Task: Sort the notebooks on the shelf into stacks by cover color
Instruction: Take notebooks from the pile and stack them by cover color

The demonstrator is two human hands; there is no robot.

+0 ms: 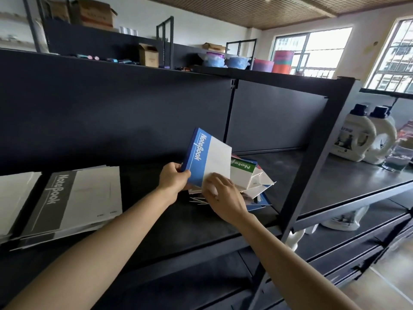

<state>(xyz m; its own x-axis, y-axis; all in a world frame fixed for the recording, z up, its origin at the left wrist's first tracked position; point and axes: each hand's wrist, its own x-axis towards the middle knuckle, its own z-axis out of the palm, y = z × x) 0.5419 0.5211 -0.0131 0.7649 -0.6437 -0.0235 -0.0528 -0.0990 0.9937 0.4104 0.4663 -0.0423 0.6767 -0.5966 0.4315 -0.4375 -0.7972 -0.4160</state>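
Observation:
A blue-and-white notebook (206, 156) stands tilted up off the dark shelf (183, 227). My left hand (173, 181) pinches its lower left corner by the spine. My right hand (223, 198) grips its lower edge, fingers curled over the cover. Behind and under it lies a loose pile of notebooks, with a green-topped one (242, 170) on top and blue covers (261, 201) sticking out below. At the shelf's left a stack of grey-and-white notebooks (73, 202) lies flat, beside another pale stack (15, 198) at the frame edge.
A dark upright post (312, 166) divides the shelf bay just right of the pile. Two white detergent jugs (366, 137) stand on the neighbouring shelf to the right. Cardboard boxes and blue tubs sit on the top shelf. Lower shelves run below.

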